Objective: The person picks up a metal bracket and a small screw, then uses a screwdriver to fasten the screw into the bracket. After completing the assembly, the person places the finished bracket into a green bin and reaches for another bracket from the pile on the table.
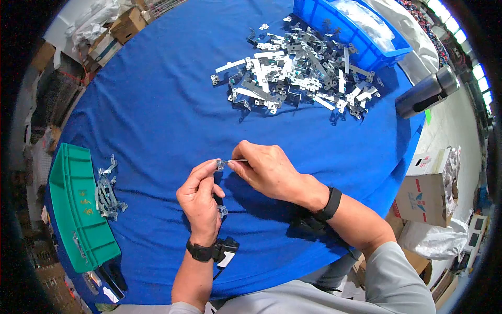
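Observation:
My left hand (200,196) pinches a small metal bracket (220,165) between thumb and fingertips, above the blue cloth. My right hand (269,170) has its thumb and forefinger closed on a thin metal strip (228,161), whose near end meets the bracket; I cannot tell whether the two are one piece. Beside the heel of my left hand, another small metal piece (223,211) lies partly hidden on the cloth. Both wrists wear black bands.
A heap of loose metal brackets (293,73) spreads before a blue bin (361,55) holding clear plastic. A steel flask (426,93) stands at the right edge. On the left, a row of metal parts (108,193) lies by a green bin (83,209). Cardboard boxes (426,186) flank the table.

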`<control>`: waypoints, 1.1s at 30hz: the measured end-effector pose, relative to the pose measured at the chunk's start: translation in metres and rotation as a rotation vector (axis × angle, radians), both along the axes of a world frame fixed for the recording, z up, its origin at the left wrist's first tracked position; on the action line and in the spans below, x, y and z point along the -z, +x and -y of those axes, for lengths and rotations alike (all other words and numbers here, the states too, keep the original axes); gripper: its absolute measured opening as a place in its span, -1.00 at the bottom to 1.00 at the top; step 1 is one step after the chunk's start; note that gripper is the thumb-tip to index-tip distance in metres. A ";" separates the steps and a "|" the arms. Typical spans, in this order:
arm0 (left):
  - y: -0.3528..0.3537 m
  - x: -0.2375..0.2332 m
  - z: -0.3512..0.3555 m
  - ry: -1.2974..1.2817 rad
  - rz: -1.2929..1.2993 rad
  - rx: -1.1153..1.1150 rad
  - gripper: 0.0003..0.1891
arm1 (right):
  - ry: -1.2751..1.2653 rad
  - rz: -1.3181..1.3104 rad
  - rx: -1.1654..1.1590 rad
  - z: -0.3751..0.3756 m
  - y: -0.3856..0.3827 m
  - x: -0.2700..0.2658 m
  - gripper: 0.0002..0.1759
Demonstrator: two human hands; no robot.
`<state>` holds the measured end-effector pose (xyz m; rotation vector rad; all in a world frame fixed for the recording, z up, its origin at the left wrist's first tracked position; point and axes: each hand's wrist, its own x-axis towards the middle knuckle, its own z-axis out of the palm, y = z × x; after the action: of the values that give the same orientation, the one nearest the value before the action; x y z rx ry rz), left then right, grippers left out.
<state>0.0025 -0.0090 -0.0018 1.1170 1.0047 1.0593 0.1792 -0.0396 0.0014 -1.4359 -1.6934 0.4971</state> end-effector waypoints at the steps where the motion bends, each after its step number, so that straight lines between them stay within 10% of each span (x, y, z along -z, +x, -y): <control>1: 0.000 0.000 0.000 -0.015 -0.003 -0.001 -0.73 | 0.028 -0.043 0.001 0.000 -0.001 0.001 -0.76; 33: 0.003 0.000 0.001 -0.011 -0.018 0.011 -0.76 | 0.160 -0.044 0.066 0.003 -0.011 -0.001 -0.85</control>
<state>0.0052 -0.0102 -0.0017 1.1234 1.0165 1.0358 0.1679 -0.0422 0.0026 -1.3513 -1.6076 0.3465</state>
